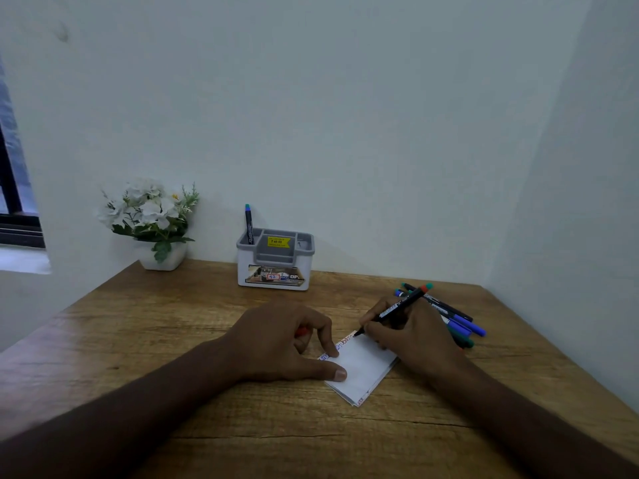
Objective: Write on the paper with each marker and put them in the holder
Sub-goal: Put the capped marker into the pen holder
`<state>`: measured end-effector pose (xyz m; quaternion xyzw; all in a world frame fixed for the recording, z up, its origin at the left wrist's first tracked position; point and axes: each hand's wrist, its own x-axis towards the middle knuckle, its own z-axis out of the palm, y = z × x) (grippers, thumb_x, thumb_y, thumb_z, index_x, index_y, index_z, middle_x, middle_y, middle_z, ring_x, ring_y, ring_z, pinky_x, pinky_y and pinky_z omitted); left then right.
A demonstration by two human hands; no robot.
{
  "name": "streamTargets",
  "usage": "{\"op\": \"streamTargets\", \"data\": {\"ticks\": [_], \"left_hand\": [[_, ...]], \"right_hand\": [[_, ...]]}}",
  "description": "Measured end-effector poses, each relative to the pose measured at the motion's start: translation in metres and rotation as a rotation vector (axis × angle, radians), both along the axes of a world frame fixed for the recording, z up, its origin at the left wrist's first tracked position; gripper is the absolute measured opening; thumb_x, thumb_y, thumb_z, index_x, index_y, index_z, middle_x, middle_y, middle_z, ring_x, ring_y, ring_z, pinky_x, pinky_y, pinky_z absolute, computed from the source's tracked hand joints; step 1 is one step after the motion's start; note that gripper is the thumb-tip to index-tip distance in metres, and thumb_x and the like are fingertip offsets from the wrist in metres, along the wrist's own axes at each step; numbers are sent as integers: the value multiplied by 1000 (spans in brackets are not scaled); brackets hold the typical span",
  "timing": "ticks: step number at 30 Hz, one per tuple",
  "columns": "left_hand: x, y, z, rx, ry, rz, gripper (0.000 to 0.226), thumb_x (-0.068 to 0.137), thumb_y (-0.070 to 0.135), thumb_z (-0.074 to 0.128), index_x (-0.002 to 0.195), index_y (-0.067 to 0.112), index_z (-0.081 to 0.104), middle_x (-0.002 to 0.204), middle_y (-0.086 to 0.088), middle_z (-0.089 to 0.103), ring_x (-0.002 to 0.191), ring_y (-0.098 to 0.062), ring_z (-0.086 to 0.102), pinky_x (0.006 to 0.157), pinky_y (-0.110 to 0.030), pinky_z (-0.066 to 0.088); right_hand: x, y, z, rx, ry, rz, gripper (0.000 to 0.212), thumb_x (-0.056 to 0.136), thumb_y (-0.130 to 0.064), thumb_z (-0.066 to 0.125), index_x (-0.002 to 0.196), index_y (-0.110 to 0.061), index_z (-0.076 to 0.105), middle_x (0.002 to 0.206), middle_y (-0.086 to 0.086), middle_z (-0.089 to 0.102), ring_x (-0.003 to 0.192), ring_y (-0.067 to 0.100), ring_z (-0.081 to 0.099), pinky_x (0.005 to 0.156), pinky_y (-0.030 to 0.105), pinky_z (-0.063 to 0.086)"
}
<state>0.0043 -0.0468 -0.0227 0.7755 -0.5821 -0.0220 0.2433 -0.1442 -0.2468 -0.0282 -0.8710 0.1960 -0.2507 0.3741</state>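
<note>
Right hand (411, 335) pressing marker (397, 307) to paper (363, 371), left hand (280, 340) steadying it

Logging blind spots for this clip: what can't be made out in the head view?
- Loose markers: the right hand covers part of the pile, so no count.
- Writing on the paper: too small to read, partly under the left hand.
- Red object in the left hand: mostly hidden by fingers, possibly a cap.
- Holder: far compartments' contents hidden by its walls; label print blurred.

Matt grained wooden table (173, 340), plastic holder (275, 271)
</note>
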Motion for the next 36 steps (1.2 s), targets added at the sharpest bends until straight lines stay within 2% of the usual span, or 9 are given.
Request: {"op": "streamTargets", "data": {"ticks": [4, 10, 13, 17, 21, 25, 28, 33, 36], "left_hand": [[1, -1, -1, 3, 17, -3, 41, 72, 82, 72, 91, 45, 71, 56, 13, 52, 61, -6, 51, 63, -22, 39], [2, -1, -1, 14, 17, -1, 42, 73, 79, 74, 94, 42, 73, 58, 13, 53, 61, -4, 51, 62, -20, 36], [2, -1, 0, 12, 0, -9, 40, 74, 79, 73, 92, 44, 72, 60, 12, 55, 64, -5, 52, 60, -20, 35], [0, 0, 3, 22, -12, -17, 36, 75, 79, 73, 90, 47, 70, 62, 9, 57, 65, -7, 54, 58, -16, 30], [0, 3, 3, -18, 10, -20, 43, 73, 81, 74, 94, 43, 72, 61, 10, 56, 65, -10, 55, 61, -27, 38], [-3, 3, 5, 17, 0, -25, 41, 75, 78, 74, 97, 43, 72, 61, 12, 55, 63, -6, 53, 58, -26, 35], [-2, 3, 5, 19, -2, -23, 39, 76, 78, 73, 97, 45, 71, 62, 11, 55, 63, -5, 53, 56, -24, 32], [-2, 2, 3, 15, -19, -11, 40, 75, 79, 73, 95, 44, 71, 58, 13, 52, 62, -5, 52, 56, -22, 30], [-3, 3, 3, 16, -19, -3, 37, 77, 78, 72, 95, 45, 70, 58, 12, 53, 62, -4, 52, 56, -21, 30]], "right_hand": [[0, 0, 1, 0, 10, 6, 8, 89, -21, 79, 84, -27, 81, 86, -10, 81, 84, 6, 75, 81, 41, 66], [2, -3, -1, 15, 26, -21, 4, 89, -25, 80, 86, -28, 80, 88, -9, 81, 88, 8, 75, 83, 42, 66], [3, -5, -4, 20, 15, -41, 1, 88, -28, 80, 89, -27, 80, 85, -6, 81, 83, 11, 76, 81, 45, 66], [6, -7, -6, 19, 49, -69, 15, 85, -37, 82, 94, -25, 78, 87, -6, 80, 82, 9, 76, 80, 43, 67], [6, -8, -8, 16, 35, -69, 8, 88, -35, 79, 90, -27, 77, 85, -6, 79, 77, 6, 75, 78, 39, 66], [4, -5, -6, -11, 80, -93, 21, 83, -47, 79, 91, -28, 76, 86, -6, 77, 82, 9, 73, 79, 40, 66], [4, -4, -4, 8, 62, -109, 12, 87, -36, 80, 84, -25, 76, 80, -3, 78, 78, 12, 74, 77, 41, 66], [-1, 1, 1, 16, 49, -98, 4, 88, -30, 80, 84, -28, 79, 78, -8, 80, 73, 4, 74, 76, 38, 66], [-2, 4, 3, 17, 42, -108, 4, 89, -30, 80, 86, -28, 79, 79, -7, 80, 75, 6, 74, 77, 40, 66]]}}
